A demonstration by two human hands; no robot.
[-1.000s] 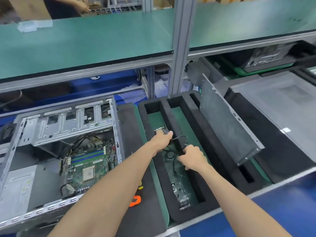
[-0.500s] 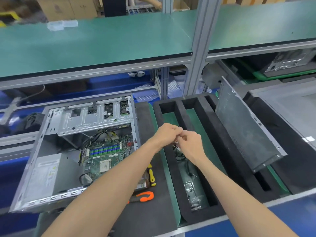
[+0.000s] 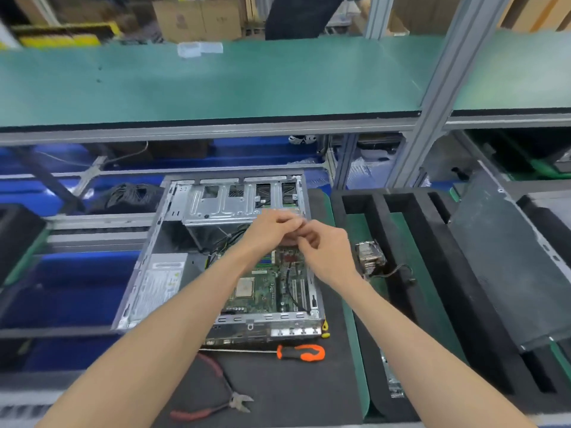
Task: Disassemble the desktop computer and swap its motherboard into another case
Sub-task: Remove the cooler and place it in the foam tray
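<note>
Both hands curled, fingertips meeting above motherboard

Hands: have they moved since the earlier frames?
Yes. Both hands have shifted left, from over the foam tray to over the open computer case.

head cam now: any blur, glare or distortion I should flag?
Head view: motion blur softens both hands, left hand and right hand, so what the fingers pinch cannot be told; the shelf edge bows from wide-angle distortion; lighting is even and diffuse, without hard shadows; mild sheen on the drive cage; the motherboard and screwdriver read fairly sharp.
</note>
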